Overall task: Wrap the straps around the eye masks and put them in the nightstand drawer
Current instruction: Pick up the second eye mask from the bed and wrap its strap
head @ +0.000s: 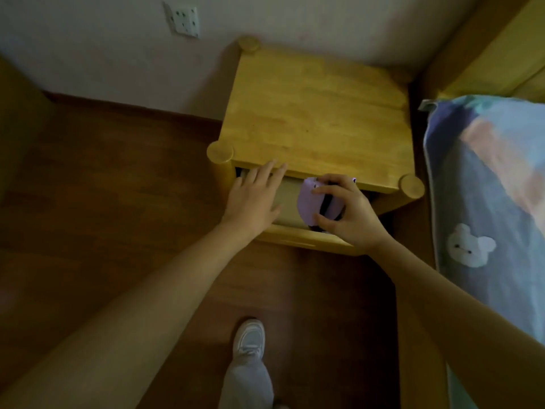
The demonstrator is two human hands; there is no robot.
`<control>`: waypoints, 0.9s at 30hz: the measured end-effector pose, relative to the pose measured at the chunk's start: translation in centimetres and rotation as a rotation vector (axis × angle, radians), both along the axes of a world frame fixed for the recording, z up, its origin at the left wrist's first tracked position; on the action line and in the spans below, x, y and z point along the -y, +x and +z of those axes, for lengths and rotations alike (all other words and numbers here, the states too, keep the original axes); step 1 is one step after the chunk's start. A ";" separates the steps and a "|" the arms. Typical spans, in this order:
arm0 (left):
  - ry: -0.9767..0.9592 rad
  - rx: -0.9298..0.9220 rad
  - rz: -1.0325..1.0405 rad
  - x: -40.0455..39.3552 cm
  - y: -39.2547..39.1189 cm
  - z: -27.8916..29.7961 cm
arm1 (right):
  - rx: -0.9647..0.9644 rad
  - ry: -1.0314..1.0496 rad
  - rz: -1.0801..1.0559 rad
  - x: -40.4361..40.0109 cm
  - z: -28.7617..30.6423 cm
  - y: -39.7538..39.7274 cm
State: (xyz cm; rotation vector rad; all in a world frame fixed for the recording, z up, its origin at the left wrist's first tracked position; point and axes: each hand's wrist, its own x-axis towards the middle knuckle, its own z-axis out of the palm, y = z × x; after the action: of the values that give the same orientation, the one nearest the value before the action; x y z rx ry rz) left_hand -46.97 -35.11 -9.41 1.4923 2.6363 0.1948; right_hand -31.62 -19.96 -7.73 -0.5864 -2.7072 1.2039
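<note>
my right hand (pixel 352 215) pinches the lilac eye mask (pixel 309 202), its long axis running 12 to 6, over the open drawer (pixel 287 212). my left hand (pixel 253 199) lies flat and empty at 9 o'clock.

Eye mask (pixel 309 202): lilac, black strap band (pixel 326 205) across the middle. Nightstand (pixel 318 113) and drawer (pixel 298 236): honey-yellow wood, visible grain. Floor (pixel 103 202): dark reddish-brown. Wall (pixel 88 48): off-white, white socket (pixel 182 20). Bedding (pixel 486 187): blue with pink and teal blocks, white bear print (pixel 469 246). Shoe (pixel 249 338): white-grey.
</note>
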 end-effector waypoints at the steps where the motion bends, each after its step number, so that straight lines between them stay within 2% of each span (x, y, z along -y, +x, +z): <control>1: -0.020 0.005 -0.013 -0.5 -0.5 -1.3 | 0.031 -0.007 0.003 -0.4 -1.7 -0.5; 7: -0.067 0.042 -0.111 -3.4 -2.5 -7.4 | 0.199 -0.005 0.080 -2.4 -10.0 -3.4; 12: -0.074 -0.049 -0.161 -3.6 -3.1 -9.2 | 0.315 -0.073 0.076 -3.3 -14.1 -5.7; 21: -0.018 -0.070 -0.173 -3.3 -3.4 -9.8 | 0.450 -0.241 0.104 -3.3 -16.9 -7.2; 27: -0.044 -0.067 -0.175 -3.4 -3.3 -9.3 | 0.600 -0.237 0.035 -4.8 -18.1 -5.7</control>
State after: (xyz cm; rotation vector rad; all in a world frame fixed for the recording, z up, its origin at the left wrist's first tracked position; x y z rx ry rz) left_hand -50.32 -31.67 -18.70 1.7318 2.5235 0.0727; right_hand -37.31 -15.15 -25.82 -1.0894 -3.0642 1.5835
